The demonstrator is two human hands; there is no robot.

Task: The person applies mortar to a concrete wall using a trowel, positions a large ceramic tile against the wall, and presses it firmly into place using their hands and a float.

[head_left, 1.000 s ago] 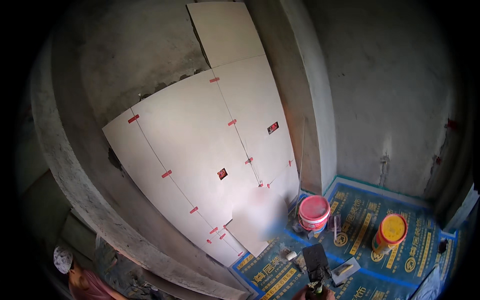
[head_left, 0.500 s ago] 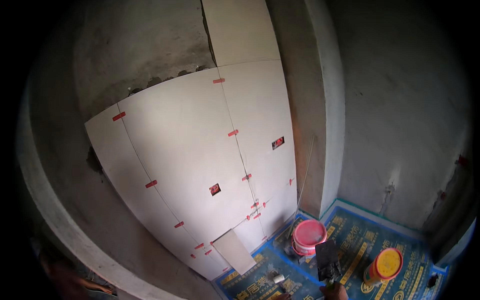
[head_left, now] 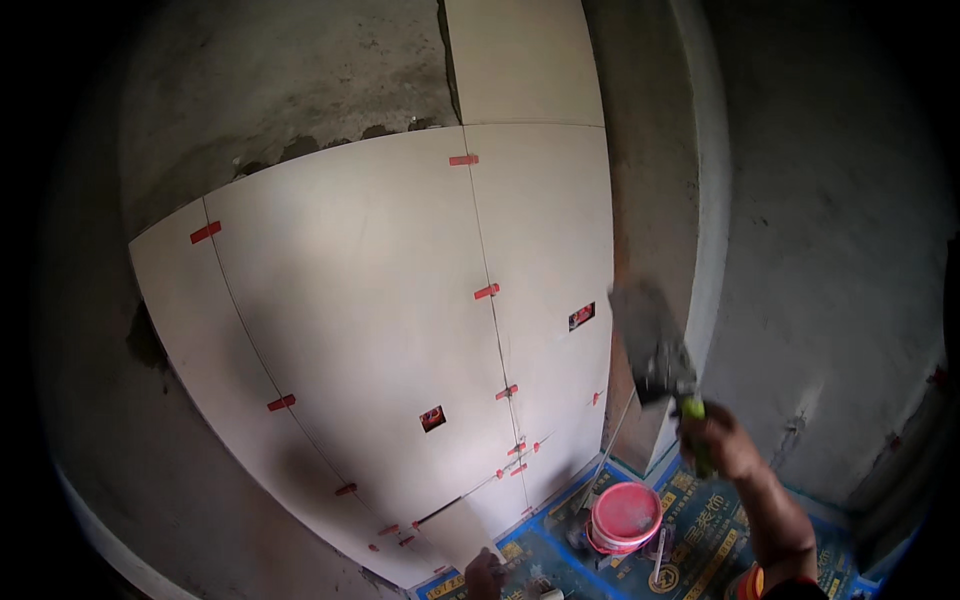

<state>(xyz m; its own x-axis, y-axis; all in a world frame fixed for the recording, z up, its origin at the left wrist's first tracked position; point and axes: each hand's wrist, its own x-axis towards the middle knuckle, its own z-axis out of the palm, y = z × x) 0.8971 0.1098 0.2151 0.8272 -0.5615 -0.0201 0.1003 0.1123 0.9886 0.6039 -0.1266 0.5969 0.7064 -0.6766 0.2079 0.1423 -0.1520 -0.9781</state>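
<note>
1. Green-handled trowel: right hand is closed around the handle, blade raised and tilted up-left, grey mortar on the blade as far as the blur lets me tell. Hold looks firm; I'd keep the wrist locked so the load doesn't slide off.
2. Blade sits in front of the bare concrete column edge, just right of the pale wall tiles. Whether it touches the wall, can't tell.
3. My read: mortar is going onto the bare strip next to the tiled field. Press flat, draw in one direction, keep the blade off the finished tile faces.
4. Red levelling clips sit in the joints; avoid knocking them with the blade edge.
5. Left hand is low at the near edge, on the floor by the blue sheet; grip not readable.
6. Red bucket stands on the floor below the trowel, near enough for reloading. An orange-lidded container sits at the near right.
7. Risk: drips onto the bottom tiles.
</note>
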